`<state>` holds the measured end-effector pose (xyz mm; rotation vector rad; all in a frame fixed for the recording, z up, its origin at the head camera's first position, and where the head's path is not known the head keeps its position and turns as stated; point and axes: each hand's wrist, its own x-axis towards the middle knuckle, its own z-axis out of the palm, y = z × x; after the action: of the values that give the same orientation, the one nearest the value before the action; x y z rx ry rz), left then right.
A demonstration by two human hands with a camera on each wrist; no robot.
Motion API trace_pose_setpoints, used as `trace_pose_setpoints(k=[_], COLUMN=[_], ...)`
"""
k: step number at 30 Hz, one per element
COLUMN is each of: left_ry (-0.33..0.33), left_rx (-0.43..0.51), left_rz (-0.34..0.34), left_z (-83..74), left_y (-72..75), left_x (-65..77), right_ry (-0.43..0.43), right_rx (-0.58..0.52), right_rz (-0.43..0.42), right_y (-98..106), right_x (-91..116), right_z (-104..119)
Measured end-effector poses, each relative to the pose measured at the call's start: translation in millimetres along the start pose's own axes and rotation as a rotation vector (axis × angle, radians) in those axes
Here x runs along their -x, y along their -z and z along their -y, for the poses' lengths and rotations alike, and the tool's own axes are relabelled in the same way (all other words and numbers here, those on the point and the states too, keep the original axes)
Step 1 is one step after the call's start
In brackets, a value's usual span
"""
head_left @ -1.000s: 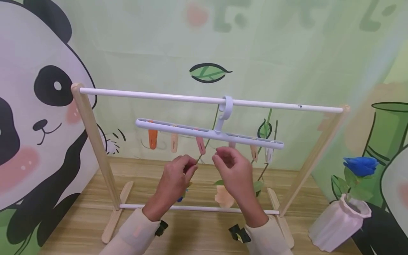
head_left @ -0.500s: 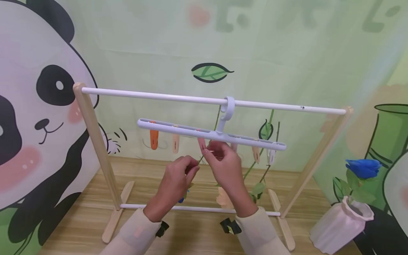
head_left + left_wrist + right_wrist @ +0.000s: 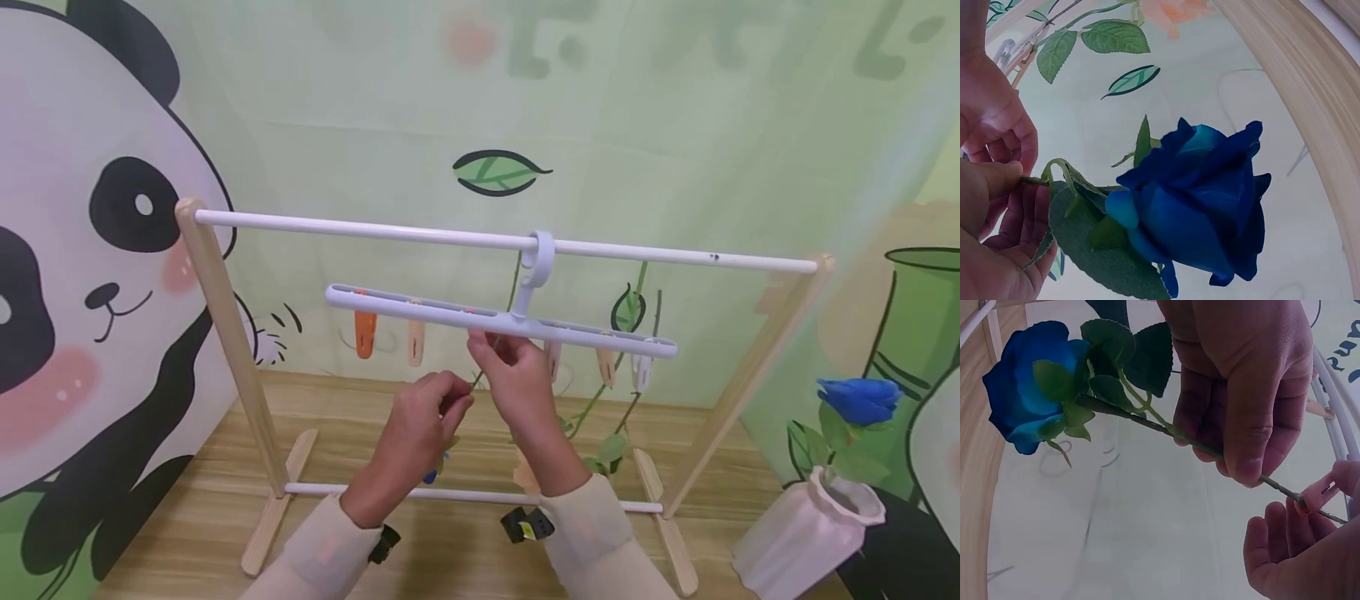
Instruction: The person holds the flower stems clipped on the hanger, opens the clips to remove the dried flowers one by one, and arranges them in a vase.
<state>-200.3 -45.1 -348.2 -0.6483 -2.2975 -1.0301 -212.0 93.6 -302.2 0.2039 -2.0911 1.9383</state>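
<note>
My left hand (image 3: 420,417) pinches the thin green stem of a blue artificial rose (image 3: 1200,200), whose bloom points down and away from the hanger. The stem runs up behind the lavender clip hanger (image 3: 420,313). Just under the hanger's middle, my right hand (image 3: 516,379) pinches a pink clothespin (image 3: 469,312), mostly hidden by the thumb and fingers. In the right wrist view the rose stem (image 3: 1282,489) reaches right to these fingertips. Other clothespins hang along the bar, among them an orange one (image 3: 364,335) and a white one (image 3: 642,371).
The hanger hooks over the white top rod (image 3: 360,227) of a wooden stand. A peach flower (image 3: 1172,15) and leafy stems (image 3: 611,450) hang behind my right arm. At the right, a white vase (image 3: 806,533) holds another blue rose (image 3: 858,400).
My right hand has moved left and up under the hanger, from beside the pink clothespin to gripping it. My left hand stays nearly in place with the stem.
</note>
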Motion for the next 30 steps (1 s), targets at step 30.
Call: trace_pose_setpoints(k=[30], left_ry=[-0.004], left_rx=[-0.044], left_rz=[0.034], left_z=[0.3], left_y=[6.3], left_x=[9.4], right_ry=[0.061], right_rx=[-0.012], right_rz=[-0.038], right_y=[-5], right_x=[-3], right_z=[3])
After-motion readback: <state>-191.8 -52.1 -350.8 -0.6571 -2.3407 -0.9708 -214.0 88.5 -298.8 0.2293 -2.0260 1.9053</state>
